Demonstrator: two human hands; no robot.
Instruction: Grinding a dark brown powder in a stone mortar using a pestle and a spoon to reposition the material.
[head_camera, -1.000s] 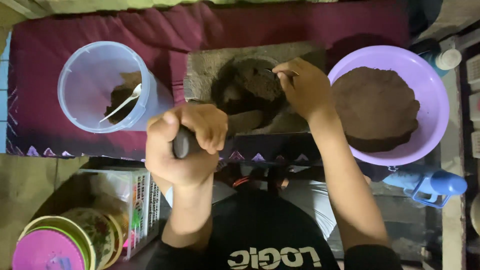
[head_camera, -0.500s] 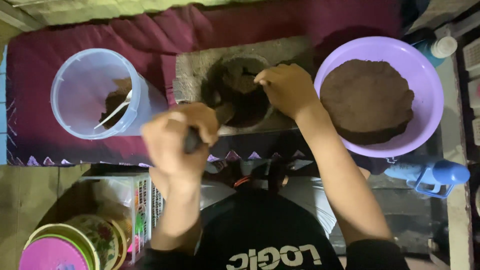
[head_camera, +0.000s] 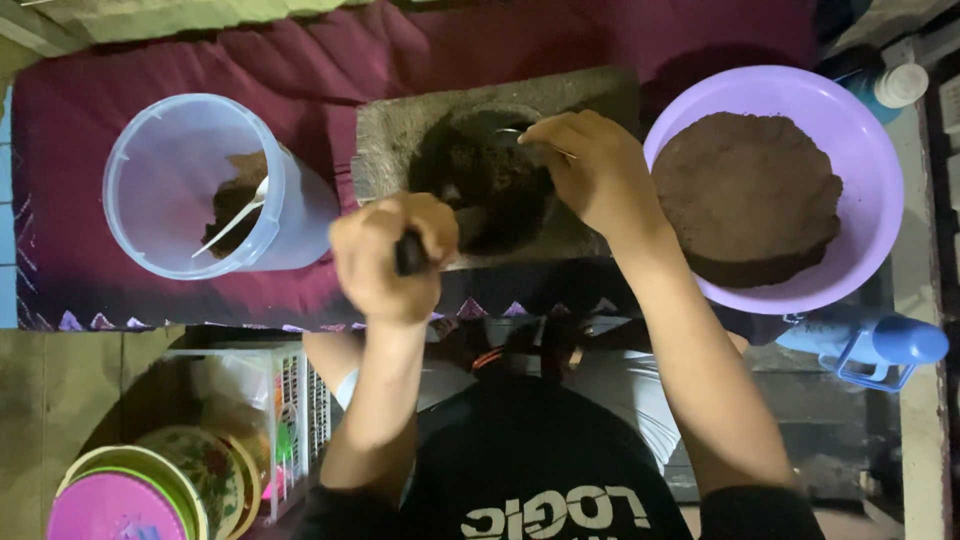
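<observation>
The left hand (head_camera: 392, 258) is fisted tight around a dark pestle (head_camera: 440, 238), whose far end reaches into the stone mortar (head_camera: 400, 140) just ahead of the knuckles. The right hand (head_camera: 592, 172) pinches a thin metal spoon (head_camera: 520, 136) over the dark, crumbly paste (head_camera: 488, 180) in the hollow. The pestle looks heavy and rigid, best gripped mid-shaft; the paste looks soft and sticky. A purple bowl (head_camera: 880, 200) sits just beyond the right hand.
</observation>
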